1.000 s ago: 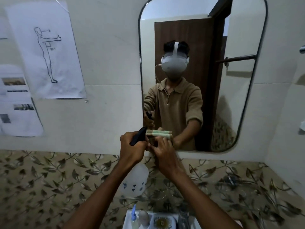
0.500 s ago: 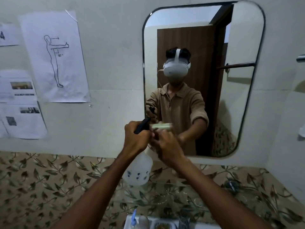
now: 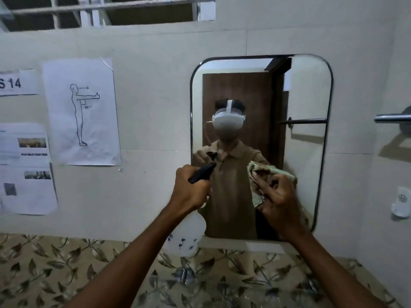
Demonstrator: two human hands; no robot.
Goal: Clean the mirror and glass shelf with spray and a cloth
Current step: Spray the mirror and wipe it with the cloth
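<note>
A rounded wall mirror (image 3: pixel 309 170) with a dark rim hangs straight ahead and reflects a person in a headset. My left hand (image 3: pixel 190 191) grips a white spray bottle (image 3: pixel 185 235) by its black trigger head, with the nozzle aimed at the mirror's lower left. My right hand (image 3: pixel 278 197) holds a bunched pale green cloth (image 3: pixel 259 177) close to the glass, lower middle. The glass shelf (image 3: pixel 222 283) lies below the mirror, faint against the leaf-patterned tiles.
Paper sheets (image 3: pixel 81 111) are taped to the wall left of the mirror. A metal towel bar (image 3: pixel 392 117) juts from the right wall, with a small white holder (image 3: pixel 401 202) under it. A barred opening (image 3: pixel 106 10) runs along the top.
The view has tilted up. My hands have moved apart: the right hand has carried the cloth to the right and up, and the left still points the sprayer at the mirror.
</note>
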